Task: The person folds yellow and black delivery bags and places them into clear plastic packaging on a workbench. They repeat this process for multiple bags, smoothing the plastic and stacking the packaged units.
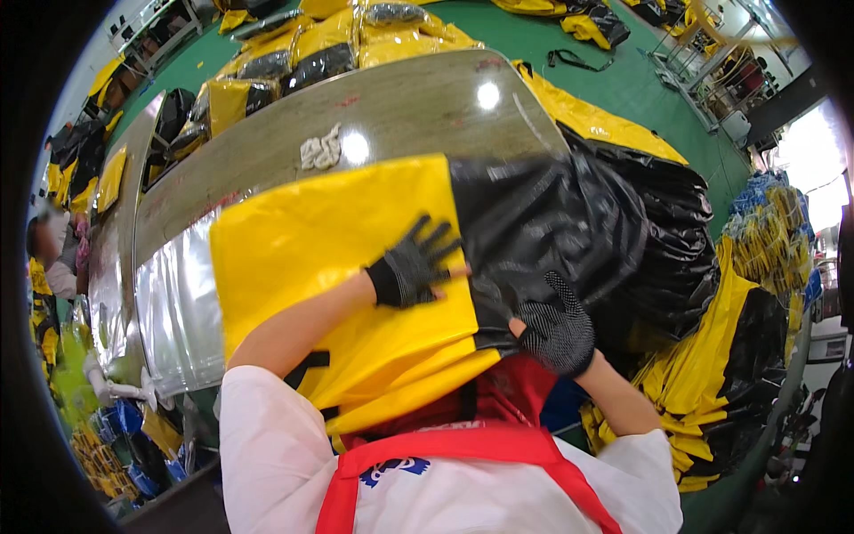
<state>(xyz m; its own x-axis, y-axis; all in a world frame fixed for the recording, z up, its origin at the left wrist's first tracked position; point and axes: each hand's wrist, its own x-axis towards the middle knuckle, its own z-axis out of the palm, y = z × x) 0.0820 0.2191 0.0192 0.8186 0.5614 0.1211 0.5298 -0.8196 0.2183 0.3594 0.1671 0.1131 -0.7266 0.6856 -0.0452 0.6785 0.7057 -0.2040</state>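
A large yellow and black piece of shiny coated fabric (pixel 311 240) lies across the table in front of me, its yellow half to the left and its black half to the right. My left hand (pixel 414 267), in a dark knit glove with some bare fingertips, rests with spread fingers on the yellow part beside the colour seam. Against the black part, near the table's front edge, is my right hand (pixel 559 329) in a dotted dark glove, thumb held away from the fingers. The near yellow edge hangs in folds against my red apron (pixel 445 445).
Beyond the fabric, a crumpled white bundle (pixel 320 149) sits on the metal table (pixel 427 107). Packed yellow and black bundles (pixel 320 53) are heaped behind it. More fabric (pixel 703 383) piles up at the right. At far left, another person (pixel 62 254) stands by a second table (pixel 111 267).
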